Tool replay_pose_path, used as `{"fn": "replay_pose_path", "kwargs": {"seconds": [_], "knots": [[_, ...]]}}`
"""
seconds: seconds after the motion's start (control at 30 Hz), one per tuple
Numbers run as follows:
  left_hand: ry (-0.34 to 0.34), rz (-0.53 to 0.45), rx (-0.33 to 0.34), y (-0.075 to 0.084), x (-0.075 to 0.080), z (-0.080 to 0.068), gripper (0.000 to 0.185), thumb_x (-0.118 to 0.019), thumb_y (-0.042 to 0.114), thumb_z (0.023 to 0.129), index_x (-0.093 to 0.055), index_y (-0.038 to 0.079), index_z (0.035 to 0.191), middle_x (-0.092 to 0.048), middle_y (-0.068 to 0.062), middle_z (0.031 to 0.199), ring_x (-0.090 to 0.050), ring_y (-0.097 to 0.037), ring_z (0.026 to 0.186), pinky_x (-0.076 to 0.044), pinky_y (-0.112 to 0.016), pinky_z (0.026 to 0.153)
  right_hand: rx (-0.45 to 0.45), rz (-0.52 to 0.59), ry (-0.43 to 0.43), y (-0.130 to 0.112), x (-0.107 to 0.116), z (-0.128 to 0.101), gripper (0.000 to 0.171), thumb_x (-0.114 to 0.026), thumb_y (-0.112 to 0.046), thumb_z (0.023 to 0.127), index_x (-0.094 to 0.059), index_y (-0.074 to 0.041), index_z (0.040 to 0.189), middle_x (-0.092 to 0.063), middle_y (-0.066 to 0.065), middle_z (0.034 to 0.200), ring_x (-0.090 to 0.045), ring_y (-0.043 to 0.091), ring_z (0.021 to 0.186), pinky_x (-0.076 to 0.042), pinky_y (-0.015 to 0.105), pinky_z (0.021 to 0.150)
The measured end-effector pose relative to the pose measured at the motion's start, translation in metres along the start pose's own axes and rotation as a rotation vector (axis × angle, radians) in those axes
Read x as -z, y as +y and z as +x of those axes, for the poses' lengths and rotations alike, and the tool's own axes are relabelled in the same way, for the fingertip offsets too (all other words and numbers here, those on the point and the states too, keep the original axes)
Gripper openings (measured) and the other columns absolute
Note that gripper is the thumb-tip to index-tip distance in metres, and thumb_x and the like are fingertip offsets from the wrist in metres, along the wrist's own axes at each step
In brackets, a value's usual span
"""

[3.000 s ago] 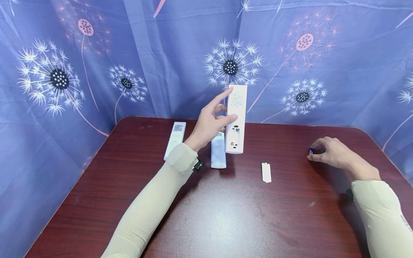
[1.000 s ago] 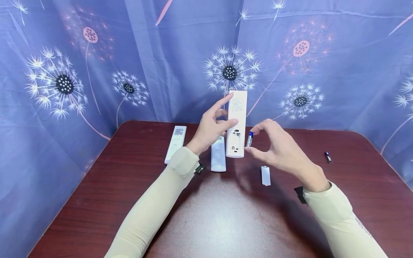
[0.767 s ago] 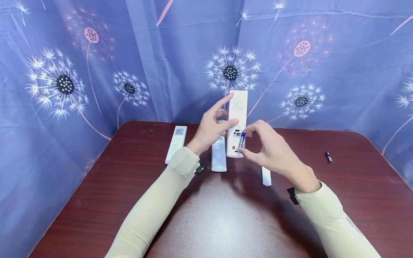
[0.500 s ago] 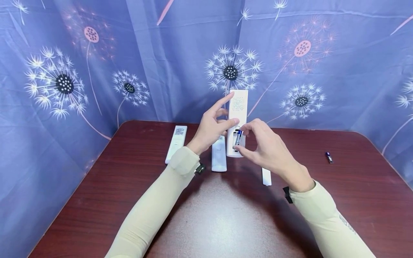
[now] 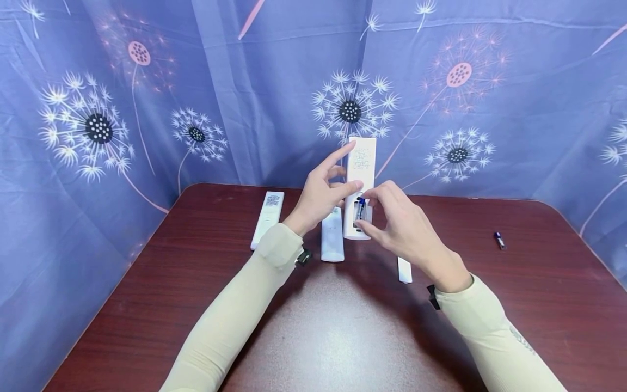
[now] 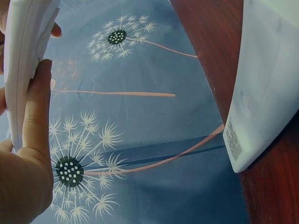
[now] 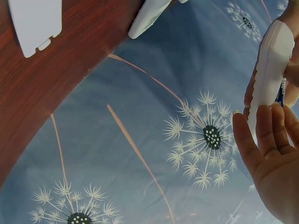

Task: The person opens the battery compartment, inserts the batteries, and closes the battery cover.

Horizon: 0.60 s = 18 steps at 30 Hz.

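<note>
My left hand (image 5: pixel 320 191) holds a white remote (image 5: pixel 360 163) upright above the table, back side toward me, with its battery bay uncovered. The same remote (image 6: pixel 25 56) shows edge-on in the left wrist view, gripped between thumb and fingers. My right hand (image 5: pixel 392 215) pinches a blue battery (image 5: pixel 360 208) and presses it into the bay. In the right wrist view the remote (image 7: pixel 273 65) stands by my fingers, a sliver of the battery (image 7: pixel 281 91) showing behind it. The loose battery cover (image 5: pixel 404 269) lies on the table below my right wrist.
Two more white remotes (image 5: pixel 266 218) (image 5: pixel 332 239) lie on the dark red table (image 5: pixel 313 326) behind my left wrist. A second small battery (image 5: pixel 498 239) lies at the far right. A blue dandelion-print cloth (image 5: pixel 147 109) hangs around the table's back and sides.
My right hand picked up a battery from the right side of the table, carried it to the held remote and set it into the bay. The left hand stayed still.
</note>
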<state>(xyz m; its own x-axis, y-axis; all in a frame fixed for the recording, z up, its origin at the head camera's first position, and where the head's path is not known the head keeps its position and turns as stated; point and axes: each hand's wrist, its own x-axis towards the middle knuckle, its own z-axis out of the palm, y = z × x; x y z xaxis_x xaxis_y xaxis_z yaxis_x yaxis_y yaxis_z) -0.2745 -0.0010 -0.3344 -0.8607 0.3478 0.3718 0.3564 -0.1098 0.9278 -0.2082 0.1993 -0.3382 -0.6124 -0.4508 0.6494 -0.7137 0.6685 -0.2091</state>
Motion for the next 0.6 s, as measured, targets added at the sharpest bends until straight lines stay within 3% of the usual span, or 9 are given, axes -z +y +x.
{"fn": "replay_pose_path", "kwargs": {"seconds": [0.6], "knots": [[0.002,-0.038,-0.013,0.0011,-0.001,0.0,0.075,-0.077,0.002,0.097,-0.05,0.034,0.16,-0.066,-0.016,0.115,-0.075,-0.026,0.082,-0.059,-0.033,0.061,0.037,0.021,0.054,-0.0012,-0.0034,0.0,0.045,-0.093,-0.004,0.082,-0.066,-0.001,0.118,-0.058,0.011,0.1,-0.061,0.024,0.082,-0.052,0.036,0.066]]}}
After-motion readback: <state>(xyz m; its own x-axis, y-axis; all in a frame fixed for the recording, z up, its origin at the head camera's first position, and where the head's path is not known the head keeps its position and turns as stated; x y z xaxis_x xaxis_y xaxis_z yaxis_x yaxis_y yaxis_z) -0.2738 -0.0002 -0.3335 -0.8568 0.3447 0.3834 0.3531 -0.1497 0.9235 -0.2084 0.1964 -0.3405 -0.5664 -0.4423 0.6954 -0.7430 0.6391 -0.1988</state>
